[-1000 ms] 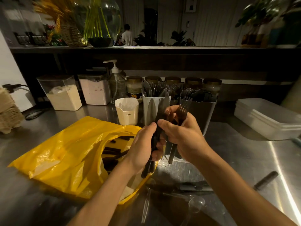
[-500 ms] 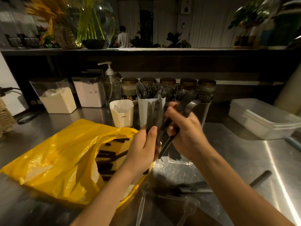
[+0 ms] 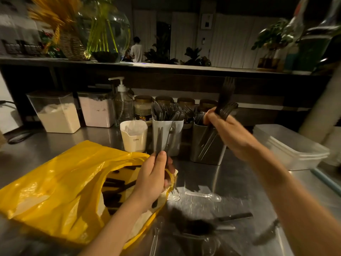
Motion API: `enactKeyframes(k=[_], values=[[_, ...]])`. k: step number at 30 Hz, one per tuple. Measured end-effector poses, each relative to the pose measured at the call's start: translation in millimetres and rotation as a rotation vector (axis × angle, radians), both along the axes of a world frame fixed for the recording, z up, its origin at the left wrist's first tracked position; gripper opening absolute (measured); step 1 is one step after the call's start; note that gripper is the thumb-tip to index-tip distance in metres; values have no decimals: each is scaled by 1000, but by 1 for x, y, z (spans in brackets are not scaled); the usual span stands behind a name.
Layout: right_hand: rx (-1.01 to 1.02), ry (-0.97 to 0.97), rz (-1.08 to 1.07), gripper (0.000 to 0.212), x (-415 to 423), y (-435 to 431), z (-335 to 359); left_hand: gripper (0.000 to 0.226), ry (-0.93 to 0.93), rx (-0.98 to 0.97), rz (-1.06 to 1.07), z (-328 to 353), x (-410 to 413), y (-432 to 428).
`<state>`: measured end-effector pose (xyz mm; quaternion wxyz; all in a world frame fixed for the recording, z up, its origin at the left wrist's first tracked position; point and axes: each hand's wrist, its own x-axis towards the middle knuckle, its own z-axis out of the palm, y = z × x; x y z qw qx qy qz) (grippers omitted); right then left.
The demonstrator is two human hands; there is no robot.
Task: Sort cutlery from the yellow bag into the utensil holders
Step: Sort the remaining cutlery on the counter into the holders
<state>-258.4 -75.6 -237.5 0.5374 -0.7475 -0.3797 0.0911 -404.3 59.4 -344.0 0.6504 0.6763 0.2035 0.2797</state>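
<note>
The yellow bag (image 3: 55, 183) lies open on the steel counter at the left, with several black cutlery pieces (image 3: 114, 191) showing in its mouth. My left hand (image 3: 153, 178) grips a few black knives (image 3: 159, 139) upright just right of the bag's opening. My right hand (image 3: 228, 133) holds a bunch of black forks (image 3: 224, 106) raised over the dark metal holder (image 3: 206, 148). Beside that one, on its left, stands a grey holder (image 3: 167, 139) full of knives.
A white cup (image 3: 134, 138) stands left of the holders. Clear plastic spoons (image 3: 204, 195) and loose black cutlery (image 3: 232, 217) lie on the counter near me. Stacked white tubs (image 3: 289, 146) sit at the right. Canisters, a pump bottle (image 3: 123, 106) and jars line the back.
My right hand has pulled away from the left hand, up and to the right, carrying the forks over the dark holder. The left hand stays by the bag with the knives.
</note>
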Motion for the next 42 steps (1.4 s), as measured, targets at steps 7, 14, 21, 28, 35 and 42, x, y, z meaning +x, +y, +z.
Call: enactKeyframes(k=[7,14,21,28,35,42], values=[[173,-232,-282,13,60,5,36,40,-54,-53,-96,-2,2,3],[-216,-451,-398,22,107,22,7,39,-76,-98,-83,-2,1,8],[-294,-538,-425,30,117,28,-10,38,-95,-141,-114,-2,1,9],[-37,-112,-298,77,119,29,-15,35,-148,-304,-190,2,-3,7],[-282,-326,-303,54,121,28,-22,37,-173,-405,-252,5,-5,10],[-18,-695,-531,44,57,27,-17,32,-210,-348,-226,7,-6,9]])
